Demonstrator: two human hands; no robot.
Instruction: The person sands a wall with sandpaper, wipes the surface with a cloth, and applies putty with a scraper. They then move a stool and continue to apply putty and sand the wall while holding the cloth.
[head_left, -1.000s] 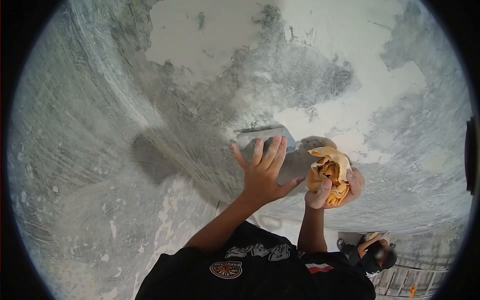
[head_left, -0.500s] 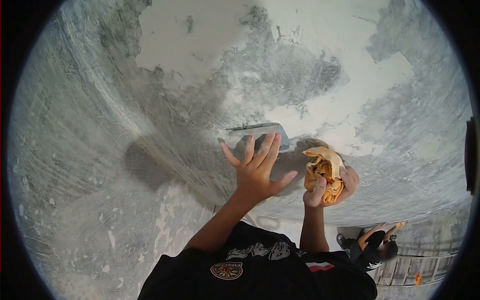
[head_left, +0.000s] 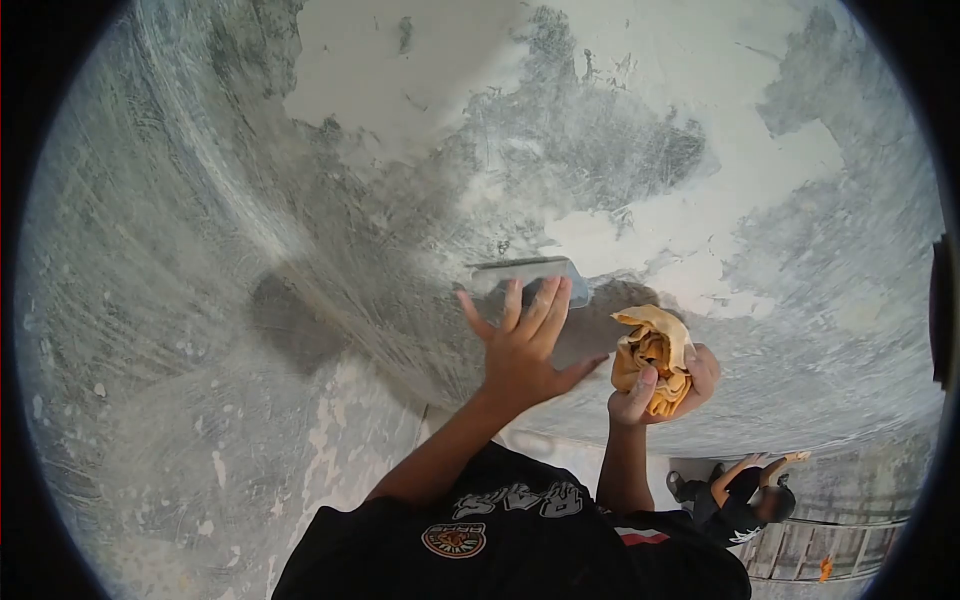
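My left hand (head_left: 525,350) is spread out, its fingertips against a flat grey piece (head_left: 520,272) on the plaster wall. What the piece is, and how firmly it is pressed, cannot be made out. Close by on the right, my right hand (head_left: 703,380) is wrapped round a crumpled yellow-orange cloth (head_left: 648,358), thumb in front. The cloth is bunched up with folds facing the camera. My left thumb points towards it, with a small gap between them.
Rough grey wall (head_left: 390,250) with paler smooth patches (head_left: 400,70) fills most of the view. At the lower right a person in dark clothes (head_left: 735,510) has both arms raised, near a ladder-like frame (head_left: 830,550) with a small orange item (head_left: 826,569).
The whole view has shifted slightly, so the wall patches appear lower and further right. My left hand and the grey piece shift similarly in view. The cloth remains in my right hand.
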